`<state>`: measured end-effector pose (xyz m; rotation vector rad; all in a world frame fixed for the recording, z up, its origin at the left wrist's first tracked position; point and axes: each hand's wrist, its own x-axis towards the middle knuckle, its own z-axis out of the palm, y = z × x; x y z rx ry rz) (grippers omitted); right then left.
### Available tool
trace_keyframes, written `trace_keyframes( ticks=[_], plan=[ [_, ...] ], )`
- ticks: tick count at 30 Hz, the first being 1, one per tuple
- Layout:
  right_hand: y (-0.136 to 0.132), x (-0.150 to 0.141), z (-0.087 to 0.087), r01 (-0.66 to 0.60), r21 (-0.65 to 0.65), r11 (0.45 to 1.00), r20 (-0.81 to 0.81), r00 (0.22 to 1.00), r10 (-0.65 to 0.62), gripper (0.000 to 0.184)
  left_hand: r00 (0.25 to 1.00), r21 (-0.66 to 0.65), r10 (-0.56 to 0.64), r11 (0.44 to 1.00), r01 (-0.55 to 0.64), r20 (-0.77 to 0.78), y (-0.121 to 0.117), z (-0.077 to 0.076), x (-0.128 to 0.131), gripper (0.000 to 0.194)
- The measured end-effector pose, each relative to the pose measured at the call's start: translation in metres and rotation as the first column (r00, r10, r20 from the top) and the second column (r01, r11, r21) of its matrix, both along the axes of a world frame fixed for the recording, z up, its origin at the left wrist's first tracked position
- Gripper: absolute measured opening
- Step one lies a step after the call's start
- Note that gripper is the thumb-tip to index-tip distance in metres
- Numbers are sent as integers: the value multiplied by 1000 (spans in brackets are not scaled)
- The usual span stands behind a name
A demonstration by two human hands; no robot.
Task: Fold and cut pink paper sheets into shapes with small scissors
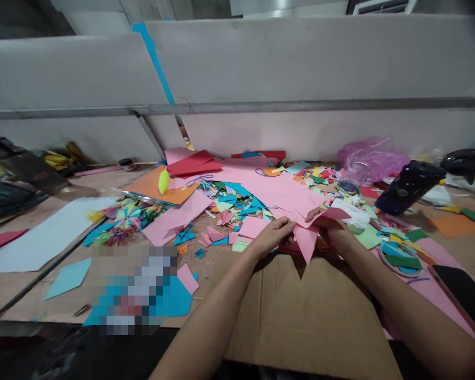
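Note:
Between my two hands is a folded piece of pink paper (306, 240), one pointed flap hanging down and another reaching right. My left hand (275, 235) pinches its left side with closed fingers. On its right side, my right hand (328, 227) grips the paper near the upper fold, partly hidden behind it. Below both hands lies a sheet of brown cardboard (309, 316). Just beyond them a large pink sheet (279, 190) is spread over the table, with small coloured paper scraps (237, 203) around it.
A dark tumbler (409, 187) and a purple plastic bag (374, 158) stand at the right. A phone (461, 295) lies near the right edge, beside a round container (401, 258) of scraps. White paper (47, 232) covers part of the left side. A pale partition (301, 63) rises behind.

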<state>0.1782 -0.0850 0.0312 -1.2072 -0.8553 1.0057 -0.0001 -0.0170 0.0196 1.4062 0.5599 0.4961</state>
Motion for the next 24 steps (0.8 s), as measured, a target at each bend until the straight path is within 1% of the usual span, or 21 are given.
trace_keyframes(
  ticks=[4,10,12,14,16,18,19,21,24],
  plan=[
    [3,4,-5,-71,33,997,0,997,71,5,1000,-47,14,999,-15,-6,-2,4,-1,51],
    [0,-1,3,-62,17,998,6,998,62,8,999,-41,23,999,-22,27,-1,-2,0,46],
    [-1,-2,3,-50,21,999,-28,998,50,7,999,-31,18,999,-18,27,0,-4,1,43],
    [0,-2,1,-46,-3,999,-101,994,45,12,999,17,38,999,-39,28,0,-5,2,40],
    [1,-2,-1,-55,-66,996,-182,982,42,22,993,84,111,990,-114,36,0,-6,4,38],
    [2,-3,-3,-75,-114,991,-237,970,47,23,974,139,221,964,-226,50,1,-7,6,38],
    [2,-4,-3,-87,-116,989,-247,967,56,22,959,158,276,946,-282,61,2,-8,7,38],
    [2,-6,-3,-136,-106,985,-240,965,108,22,930,184,359,911,-368,83,2,-10,8,35],
    [-1,-10,-4,-224,-88,971,-197,959,203,33,906,260,417,868,-422,79,2,-16,9,30]
  ],
)
